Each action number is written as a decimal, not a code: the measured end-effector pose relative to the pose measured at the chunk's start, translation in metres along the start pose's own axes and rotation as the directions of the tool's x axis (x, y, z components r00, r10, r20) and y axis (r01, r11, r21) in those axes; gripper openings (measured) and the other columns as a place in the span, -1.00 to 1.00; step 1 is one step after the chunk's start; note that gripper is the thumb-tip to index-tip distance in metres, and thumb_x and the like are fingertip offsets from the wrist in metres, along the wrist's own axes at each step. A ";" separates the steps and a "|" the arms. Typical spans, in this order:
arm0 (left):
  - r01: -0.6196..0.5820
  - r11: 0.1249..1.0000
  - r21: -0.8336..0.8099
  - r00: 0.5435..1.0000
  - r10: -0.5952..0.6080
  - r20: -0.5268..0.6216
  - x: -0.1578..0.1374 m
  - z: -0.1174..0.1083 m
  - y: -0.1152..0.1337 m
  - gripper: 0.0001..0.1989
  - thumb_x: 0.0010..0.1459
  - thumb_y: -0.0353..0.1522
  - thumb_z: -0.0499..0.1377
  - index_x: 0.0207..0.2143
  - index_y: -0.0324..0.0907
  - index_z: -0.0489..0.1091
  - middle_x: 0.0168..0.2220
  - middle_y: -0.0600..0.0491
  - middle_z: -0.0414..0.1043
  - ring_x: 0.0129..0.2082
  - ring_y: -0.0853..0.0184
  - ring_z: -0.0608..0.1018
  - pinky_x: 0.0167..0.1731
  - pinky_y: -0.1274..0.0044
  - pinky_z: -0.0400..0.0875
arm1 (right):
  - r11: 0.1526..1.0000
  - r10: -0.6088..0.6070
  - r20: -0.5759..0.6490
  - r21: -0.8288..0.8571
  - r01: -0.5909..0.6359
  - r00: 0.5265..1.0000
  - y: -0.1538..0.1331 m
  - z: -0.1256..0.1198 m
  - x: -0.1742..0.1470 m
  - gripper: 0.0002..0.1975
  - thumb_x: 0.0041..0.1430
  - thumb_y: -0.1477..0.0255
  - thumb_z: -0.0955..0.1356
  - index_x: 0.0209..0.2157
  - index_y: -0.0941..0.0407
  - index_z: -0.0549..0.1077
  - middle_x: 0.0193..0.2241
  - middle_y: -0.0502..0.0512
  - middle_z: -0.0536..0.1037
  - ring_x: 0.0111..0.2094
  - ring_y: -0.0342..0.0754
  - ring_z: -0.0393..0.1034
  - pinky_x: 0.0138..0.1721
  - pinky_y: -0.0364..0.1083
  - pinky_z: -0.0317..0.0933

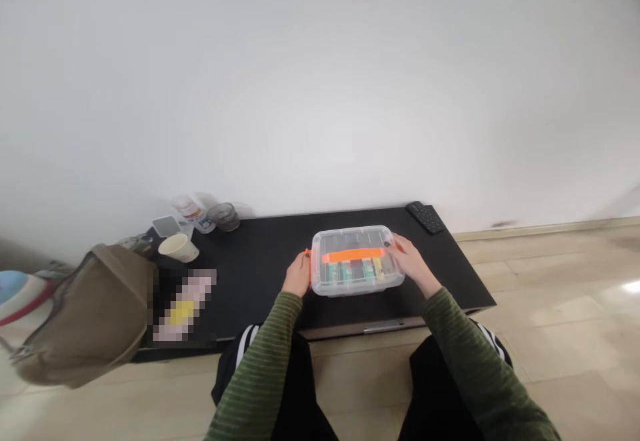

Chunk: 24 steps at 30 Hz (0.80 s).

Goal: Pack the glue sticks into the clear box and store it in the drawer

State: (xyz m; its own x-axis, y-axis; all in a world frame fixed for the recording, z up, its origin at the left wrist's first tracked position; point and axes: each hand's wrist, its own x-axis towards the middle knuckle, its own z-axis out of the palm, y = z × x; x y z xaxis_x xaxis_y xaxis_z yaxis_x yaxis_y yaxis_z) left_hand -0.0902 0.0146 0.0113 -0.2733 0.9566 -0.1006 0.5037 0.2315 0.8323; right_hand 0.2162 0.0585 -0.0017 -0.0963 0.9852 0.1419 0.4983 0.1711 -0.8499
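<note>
A translucent box (358,270) rests on the black table (263,261), its long side roughly in line with the wall (330,94) at twelve o'clock. Its lid (345,235) sits on, so the box looks closed over; whether the catches are fastened or loose I cannot tell, which leaves the state of those ends as the one open point. The plastic is cloudy but see-through, with rounded corners, and an orange handle (355,255) lies flat across the top. Through it show green-and-white packs (369,269) and something yellow toward four o'clock, too blurred to read. At nine o'clock, the left hand (299,274) touches the box's end beside an orange latch (308,253) that juts outward; its fingers are bent, but whether they pinch is hidden. At three o'clock, the right hand (409,258) is clamped on the other end, thumb over the rim, fingers behind. Farther out, a dark keypad (425,218) lies at two o'clock, a glass (225,217) and white bottle (195,213) toward ten, a paper cup (179,248) at nine, and a brown bag (95,317) between eight and nine.
</note>
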 end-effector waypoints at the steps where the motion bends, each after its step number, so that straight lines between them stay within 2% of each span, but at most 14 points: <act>1: -0.009 1.000 0.029 1.000 0.010 -0.005 0.001 0.000 -0.002 -0.66 0.25 -0.29 -0.10 -0.18 -0.18 0.43 -0.24 -0.04 0.54 -0.19 0.24 0.55 -0.15 0.46 0.39 | 0.999 -0.015 -0.025 -0.034 0.014 1.000 -0.001 0.000 -0.001 -0.67 0.19 0.28 0.29 -0.05 0.03 0.53 0.06 0.11 0.50 0.14 0.14 0.30 0.17 0.12 0.14; 3: -0.016 0.997 0.072 1.000 0.017 -0.016 0.003 -0.001 -0.004 -0.64 0.25 -0.31 -0.11 -0.14 -0.19 0.43 -0.14 -0.08 0.53 -0.09 0.21 0.53 -0.06 0.42 0.37 | 0.996 -0.035 -0.064 -0.084 0.030 0.997 -0.004 0.000 -0.003 -0.65 0.20 0.29 0.29 -0.03 0.02 0.52 0.14 0.13 0.43 0.23 0.15 0.19 0.23 0.15 0.05; 6: -0.021 0.995 0.100 0.999 0.025 -0.037 0.006 -0.002 -0.005 -0.63 0.27 -0.30 -0.12 -0.12 -0.21 0.43 -0.15 -0.11 0.53 -0.08 0.19 0.53 -0.06 0.41 0.37 | 0.990 -0.094 -0.102 -0.115 0.083 0.990 -0.010 0.003 -0.007 -0.64 0.22 0.30 0.27 0.00 0.06 0.51 0.18 0.19 0.37 0.27 0.16 0.12 0.27 0.20 -0.02; 9: 0.007 0.998 0.068 0.999 -0.004 -0.037 0.005 -0.003 -0.001 -0.63 0.27 -0.28 -0.13 -0.14 -0.20 0.43 -0.33 -0.05 0.53 -0.30 0.25 0.56 -0.25 0.47 0.41 | 0.985 -0.164 -0.196 -0.075 0.152 0.967 -0.018 0.004 -0.013 -0.62 0.21 0.30 0.29 0.04 0.05 0.48 0.19 0.18 0.37 0.30 0.16 0.07 0.28 0.22 -0.04; 12: 0.100 0.995 0.001 0.995 -0.100 0.006 0.002 -0.006 0.005 -0.64 0.26 -0.27 -0.14 -0.19 -0.19 0.41 -0.60 0.09 0.38 -0.65 0.33 0.43 -0.54 0.52 0.33 | 0.981 -0.107 -0.320 0.121 0.152 0.941 -0.025 0.000 -0.017 -0.56 0.24 0.23 0.28 0.12 0.04 0.39 0.12 0.18 0.44 0.19 0.12 0.26 0.21 0.16 0.12; 15: 0.113 0.993 -0.017 0.993 -0.114 -0.028 0.000 -0.011 0.008 -0.66 0.25 -0.28 -0.14 -0.28 -0.18 0.39 -0.68 0.16 0.27 -0.73 0.36 0.34 -0.61 0.53 0.25 | 0.906 -0.033 -0.416 0.372 0.203 0.909 -0.024 -0.013 -0.017 -0.55 0.20 0.17 0.33 0.07 0.07 0.36 -0.03 0.20 0.53 -0.02 0.07 0.45 0.04 0.10 0.31; 17: 0.123 0.992 -0.002 0.990 -0.123 -0.073 0.002 -0.016 0.007 -0.67 0.25 -0.28 -0.14 -0.30 -0.17 0.39 -0.69 0.15 0.26 -0.72 0.35 0.36 -0.59 0.52 0.26 | 0.838 0.013 -0.520 0.471 0.274 0.854 -0.020 -0.026 -0.015 -0.56 0.16 0.18 0.38 0.01 0.08 0.33 -0.11 0.18 0.55 -0.11 0.04 0.49 -0.06 0.07 0.36; 18: 0.136 0.991 0.008 0.987 -0.135 -0.087 0.003 -0.019 0.006 -0.65 0.25 -0.28 -0.14 -0.29 -0.18 0.40 -0.70 0.13 0.27 -0.70 0.33 0.38 -0.57 0.51 0.28 | 0.812 0.034 -0.587 0.488 0.319 0.809 -0.018 -0.033 -0.013 -0.57 0.16 0.19 0.39 0.00 0.07 0.30 -0.14 0.16 0.55 -0.13 0.02 0.50 -0.08 0.06 0.37; 21: 0.191 0.980 0.059 0.973 -0.181 -0.142 0.009 -0.029 -0.001 -0.61 0.26 -0.26 -0.15 -0.19 -0.19 0.43 -0.58 0.02 0.42 -0.58 0.23 0.49 -0.45 0.45 0.36 | 0.797 0.017 -0.735 0.419 0.435 0.678 -0.006 -0.051 -0.008 -0.58 0.15 0.25 0.40 -0.02 0.05 0.22 -0.20 0.09 0.55 -0.15 -0.02 0.51 -0.04 0.08 0.35; 22: 0.209 0.973 0.094 0.965 -0.190 -0.179 0.011 -0.032 -0.003 -0.60 0.26 -0.25 -0.14 -0.12 -0.19 0.43 -0.49 -0.04 0.49 -0.49 0.19 0.54 -0.38 0.42 0.38 | 0.813 -0.011 -0.751 0.378 0.442 0.661 -0.002 -0.055 -0.008 -0.58 0.14 0.28 0.41 -0.04 0.04 0.21 -0.20 0.09 0.55 -0.15 -0.02 0.50 -0.02 0.09 0.34; 24: 0.234 0.957 0.171 0.944 -0.182 -0.274 0.015 -0.037 -0.006 -0.59 0.25 -0.24 -0.10 0.01 -0.15 0.40 -0.22 -0.14 0.54 -0.24 0.10 0.58 -0.20 0.34 0.40 | 0.874 -0.078 -0.721 0.282 0.394 0.688 0.006 -0.059 -0.007 -0.62 0.12 0.32 0.42 -0.09 0.06 0.23 -0.16 0.12 0.54 -0.12 -0.01 0.49 0.00 0.08 0.32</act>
State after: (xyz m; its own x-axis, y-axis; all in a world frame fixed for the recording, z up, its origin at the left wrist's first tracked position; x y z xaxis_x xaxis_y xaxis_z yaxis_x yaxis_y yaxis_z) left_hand -0.1279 0.0206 0.0247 -0.5741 0.8130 -0.0973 0.5583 0.4756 0.6798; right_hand 0.2705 0.0529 0.0217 0.5166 0.6728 0.5296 0.1546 0.5351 -0.8305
